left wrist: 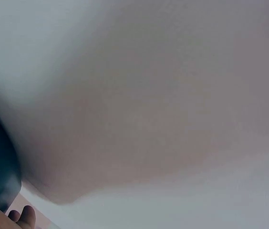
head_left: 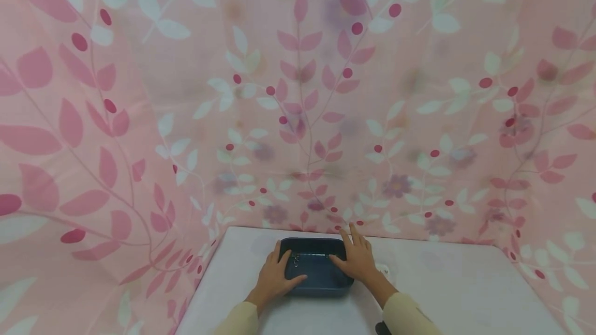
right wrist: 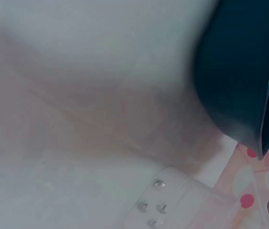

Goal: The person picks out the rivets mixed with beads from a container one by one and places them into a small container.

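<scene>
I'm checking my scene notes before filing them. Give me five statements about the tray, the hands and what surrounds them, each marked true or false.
1. The left hand is at the left side of the tray and the right hand at its right. True.
2. The tray is bright red. False: it is dark blue.
3. The table is white. True.
4. The clear piece with silver studs sits inside the tray. False: the clear piece, with its studs, is on the table, to the tray's right.
5. Small shiny bits lie inside the tray, in its left half. True.
</scene>
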A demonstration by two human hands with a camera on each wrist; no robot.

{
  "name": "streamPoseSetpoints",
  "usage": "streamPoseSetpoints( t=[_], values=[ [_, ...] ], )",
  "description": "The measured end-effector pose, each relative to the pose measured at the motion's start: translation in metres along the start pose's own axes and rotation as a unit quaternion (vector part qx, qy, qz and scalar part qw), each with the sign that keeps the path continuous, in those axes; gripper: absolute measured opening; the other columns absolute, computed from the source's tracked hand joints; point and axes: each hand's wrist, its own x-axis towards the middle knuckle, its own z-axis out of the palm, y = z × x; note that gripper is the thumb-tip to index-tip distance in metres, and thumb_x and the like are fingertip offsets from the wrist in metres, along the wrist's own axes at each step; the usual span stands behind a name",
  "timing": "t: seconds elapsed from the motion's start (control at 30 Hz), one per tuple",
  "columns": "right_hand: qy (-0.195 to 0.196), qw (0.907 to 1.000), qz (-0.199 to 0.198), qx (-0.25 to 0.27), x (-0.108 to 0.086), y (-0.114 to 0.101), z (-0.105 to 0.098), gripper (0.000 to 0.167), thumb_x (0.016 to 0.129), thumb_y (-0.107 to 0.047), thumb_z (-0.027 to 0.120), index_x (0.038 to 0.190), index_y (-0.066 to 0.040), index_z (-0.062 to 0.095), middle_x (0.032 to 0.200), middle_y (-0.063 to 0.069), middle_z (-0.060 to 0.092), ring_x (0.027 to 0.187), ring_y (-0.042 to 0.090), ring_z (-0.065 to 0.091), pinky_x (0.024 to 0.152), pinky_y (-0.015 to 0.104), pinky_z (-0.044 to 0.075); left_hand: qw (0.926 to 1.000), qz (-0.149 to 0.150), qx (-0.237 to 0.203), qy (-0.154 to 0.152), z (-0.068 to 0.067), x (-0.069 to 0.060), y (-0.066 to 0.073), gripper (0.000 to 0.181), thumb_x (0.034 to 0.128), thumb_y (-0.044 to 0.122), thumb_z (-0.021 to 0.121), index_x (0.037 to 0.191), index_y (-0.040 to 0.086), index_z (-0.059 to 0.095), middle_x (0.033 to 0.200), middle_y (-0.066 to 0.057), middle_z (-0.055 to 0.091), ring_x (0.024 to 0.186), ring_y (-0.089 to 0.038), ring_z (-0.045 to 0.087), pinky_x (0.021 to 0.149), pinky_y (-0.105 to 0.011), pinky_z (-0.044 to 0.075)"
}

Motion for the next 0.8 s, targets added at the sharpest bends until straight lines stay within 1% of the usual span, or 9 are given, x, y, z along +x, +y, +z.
streamPoseSetpoints(
  t=[0.1, 0.23, 0.33, 0.47, 0.6, 0.7, 0.8],
  values=[
    [-0.003, 1.0000, -0.004, 0.004, 0.003, -0.006, 0.005, 0.087, 0.083, -0.055, 0.071, 0.152, -0.014, 0.038, 0.161, 0.019, 0.025, 0.138, 0.044, 0.039, 0.108, 0.064, 0.032, 1.0000, -0.002, 0.003, -0.002, 0.000, -0.001, -0.001, 0.100, 0.0764, 0.080, 0.059, 0.145, 0.008, 0.049, 0.161, -0.023, 0.022, 0.136, -0.041, 0.042, 0.102, -0.056, 0.045],
    [-0.005, 0.9999, -0.009, 0.008, -0.002, -0.017, 0.011, 0.085, 0.083, -0.054, 0.072, 0.150, -0.012, 0.041, 0.160, 0.019, 0.028, 0.135, 0.043, 0.042, 0.107, 0.063, 0.033, 0.9999, -0.010, -0.002, -0.009, 0.009, -0.003, -0.005, 0.102, 0.0753, 0.082, 0.057, 0.146, 0.009, 0.048, 0.162, -0.022, 0.020, 0.137, -0.043, 0.041, 0.102, -0.058, 0.044],
    [0.006, 0.9998, -0.018, 0.010, -0.006, -0.023, 0.016, 0.083, 0.081, -0.052, 0.074, 0.147, -0.010, 0.044, 0.157, 0.019, 0.032, 0.132, 0.042, 0.045, 0.105, 0.063, 0.036, 0.9999, -0.010, -0.001, -0.008, 0.015, -0.004, -0.006, 0.103, 0.0748, 0.084, 0.055, 0.146, 0.011, 0.048, 0.163, -0.020, 0.019, 0.137, -0.043, 0.040, 0.101, -0.058, 0.045],
    [0.021, 0.9990, -0.040, 0.006, -0.007, -0.027, 0.022, 0.082, 0.081, -0.050, 0.076, 0.146, -0.009, 0.046, 0.155, 0.021, 0.035, 0.128, 0.042, 0.048, 0.101, 0.063, 0.039, 0.9999, -0.010, 0.007, -0.007, 0.015, -0.003, -0.004, 0.102, 0.0748, 0.085, 0.055, 0.145, 0.011, 0.049, 0.162, -0.021, 0.021, 0.136, -0.042, 0.042, 0.099, -0.058, 0.046],
    [0.022, 0.9986, -0.046, 0.015, -0.003, -0.031, 0.028, 0.079, 0.081, -0.047, 0.077, 0.144, -0.009, 0.048, 0.154, 0.023, 0.036, 0.126, 0.042, 0.050, 0.099, 0.063, 0.040, 0.9997, -0.014, 0.014, -0.017, 0.010, -0.002, 0.000, 0.103, 0.0760, 0.086, 0.052, 0.147, 0.011, 0.047, 0.163, -0.021, 0.019, 0.138, -0.042, 0.040, 0.102, -0.057, 0.044],
    [0.039, 0.9978, -0.050, 0.020, 0.003, -0.036, 0.034, 0.078, 0.080, -0.046, 0.078, 0.142, -0.009, 0.049, 0.152, 0.023, 0.039, 0.124, 0.042, 0.051, 0.097, 0.063, 0.042, 0.9999, -0.006, 0.010, -0.003, 0.002, -0.002, 0.005, 0.101, 0.0769, 0.083, 0.054, 0.145, 0.009, 0.048, 0.162, -0.023, 0.021, 0.136, -0.043, 0.041, 0.100, -0.059, 0.045],
    [0.070, 0.9942, -0.069, 0.042, 0.009, -0.043, 0.040, 0.074, 0.079, -0.042, 0.080, 0.138, -0.006, 0.053, 0.146, 0.023, 0.046, 0.121, 0.043, 0.055, 0.094, 0.063, 0.046, 0.9999, 0.003, 0.008, 0.014, -0.004, -0.003, 0.007, 0.099, 0.0770, 0.080, 0.057, 0.143, 0.007, 0.050, 0.160, -0.024, 0.023, 0.134, -0.045, 0.043, 0.097, -0.061, 0.046]
  ],
)
